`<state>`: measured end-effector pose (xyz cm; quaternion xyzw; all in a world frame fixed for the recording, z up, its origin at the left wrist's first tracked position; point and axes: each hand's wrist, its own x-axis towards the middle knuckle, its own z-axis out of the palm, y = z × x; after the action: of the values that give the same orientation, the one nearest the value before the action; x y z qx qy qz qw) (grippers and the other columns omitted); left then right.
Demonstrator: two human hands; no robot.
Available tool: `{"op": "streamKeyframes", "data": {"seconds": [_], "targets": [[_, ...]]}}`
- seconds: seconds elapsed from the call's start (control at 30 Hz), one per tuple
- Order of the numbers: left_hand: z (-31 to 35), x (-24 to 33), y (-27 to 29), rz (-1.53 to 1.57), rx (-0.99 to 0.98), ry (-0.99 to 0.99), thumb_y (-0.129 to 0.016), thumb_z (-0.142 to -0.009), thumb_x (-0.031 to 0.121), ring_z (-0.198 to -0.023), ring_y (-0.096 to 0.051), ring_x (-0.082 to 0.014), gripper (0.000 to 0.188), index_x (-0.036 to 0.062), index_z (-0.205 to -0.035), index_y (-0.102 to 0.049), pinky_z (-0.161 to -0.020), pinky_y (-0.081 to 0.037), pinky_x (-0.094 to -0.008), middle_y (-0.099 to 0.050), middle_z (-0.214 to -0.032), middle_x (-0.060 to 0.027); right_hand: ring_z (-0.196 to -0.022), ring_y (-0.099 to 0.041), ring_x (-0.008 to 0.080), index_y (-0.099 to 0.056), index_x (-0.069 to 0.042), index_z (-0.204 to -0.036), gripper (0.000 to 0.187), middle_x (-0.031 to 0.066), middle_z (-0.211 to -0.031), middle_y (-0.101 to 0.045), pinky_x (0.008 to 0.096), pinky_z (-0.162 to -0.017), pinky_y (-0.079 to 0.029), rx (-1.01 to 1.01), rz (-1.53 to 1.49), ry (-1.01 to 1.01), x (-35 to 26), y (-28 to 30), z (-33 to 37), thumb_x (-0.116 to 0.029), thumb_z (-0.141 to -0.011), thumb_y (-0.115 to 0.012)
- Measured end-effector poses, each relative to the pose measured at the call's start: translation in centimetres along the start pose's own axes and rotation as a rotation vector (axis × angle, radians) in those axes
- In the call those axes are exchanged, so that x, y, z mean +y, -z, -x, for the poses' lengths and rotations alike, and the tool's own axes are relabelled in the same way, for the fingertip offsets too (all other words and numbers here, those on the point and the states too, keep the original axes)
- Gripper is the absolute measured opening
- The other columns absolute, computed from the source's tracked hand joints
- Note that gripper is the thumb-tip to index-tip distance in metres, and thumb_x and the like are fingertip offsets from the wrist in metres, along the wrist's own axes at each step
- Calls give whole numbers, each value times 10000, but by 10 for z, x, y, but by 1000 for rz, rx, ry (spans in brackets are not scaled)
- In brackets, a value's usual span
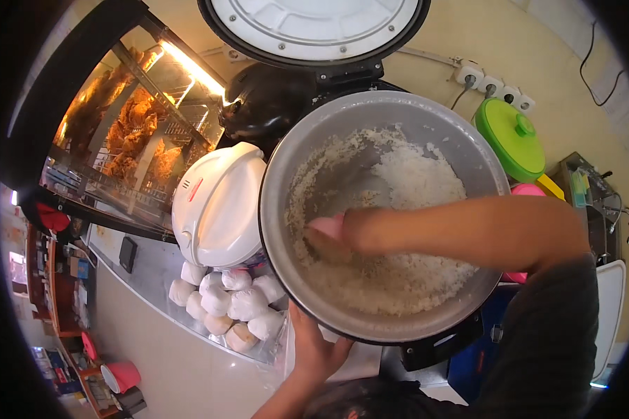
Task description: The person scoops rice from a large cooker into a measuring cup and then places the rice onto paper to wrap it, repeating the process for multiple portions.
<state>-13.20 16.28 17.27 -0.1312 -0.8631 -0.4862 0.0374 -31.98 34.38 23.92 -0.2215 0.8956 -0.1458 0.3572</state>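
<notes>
A large rice cooker (388,102) stands in front of me with its lid (321,28) raised at the far side. White rice (426,174) lies in its grey pot, heaped on the far right and spread thinly elsewhere. My right hand (362,229) reaches down into the pot from the right, closed round a pink, rounded, scoop-like utensil (326,226). That utensil is partly hidden, and the motion blurs its lower end at the rice. My left hand (317,349) grips the near left side of the cooker, its fingertips partly hidden under the rim.
Several white wrapped bundles (234,299) lie left of the cooker, beside a white lidded container (220,202). A lit glass case (133,126) with fried food stands at far left. A green lidded container (510,140) sits at right, below wall sockets (493,87).
</notes>
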Motion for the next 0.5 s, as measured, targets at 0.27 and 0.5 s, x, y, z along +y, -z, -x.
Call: {"op": "streamKeyframes", "data": {"seconds": [0.27, 0.5], "targets": [[-2, 12, -5, -61, 6, 23, -838, -702, 81, -1365, -361, -552, 935, -52, -1493, -357, -1134, -331, -563, -365, -1490, -331, -990, -709, 420, -626, -72, -1257, 370, 248, -1071, -711, 499, -853, -544, -263, 174, 23, 8, 7, 66, -341, -1020, -534], [-2, 17, -11, -78, 24, 26, -873, -671, 117, -1401, -325, -561, 1096, -64, -1543, -234, -1159, -315, -558, -279, -1550, -355, -966, -705, 431, -570, 29, -1256, 414, 272, -1031, -707, 520, -807, -543, -478, 156, 107, 13, 17, 80, -184, -910, -646]]}}
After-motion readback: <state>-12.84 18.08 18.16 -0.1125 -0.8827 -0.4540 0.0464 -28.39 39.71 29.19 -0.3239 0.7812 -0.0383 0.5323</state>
